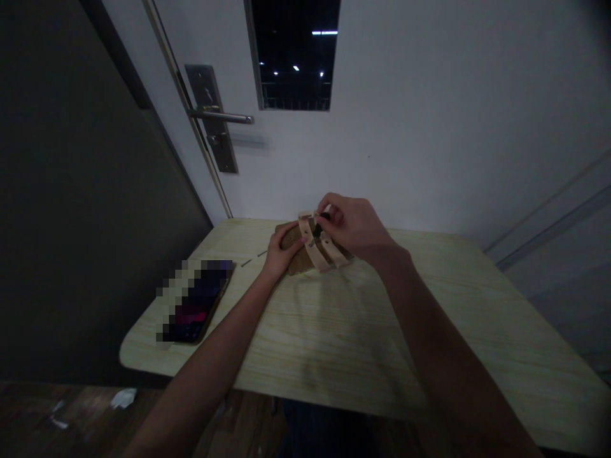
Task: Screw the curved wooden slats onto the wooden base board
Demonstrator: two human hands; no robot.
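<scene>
Dim room, view down onto a pale wood-grain table point(363, 343) pushed against a white wall.

Near the far edge, left of centre, lies a brown cork-like sandal point(298, 257) with two tan straps point(324, 251) across it. The left hand point(281, 248) rests on its left end, fingers curled over the sole and pressing it to the tabletop; closed around that end. The right hand point(353, 226) sits over the straps from the right side, thumb and forefinger pinched together on a small dark piece point(323, 219) at the top of the straps, likely a buckle or a tool tip; too dark and small to tell which. Both forearms reach in from the near edge.

On the left part of the table, near the left edge, a phone point(195, 305) lies flat with its screen lit. Between the phone and the sandal, two thin short metal bits point(252, 257) lie on the surface, apart from both.

Behind the far left corner: a door with a metal lever handle point(222, 116) and a dark window pane point(293, 54) in it.
</scene>
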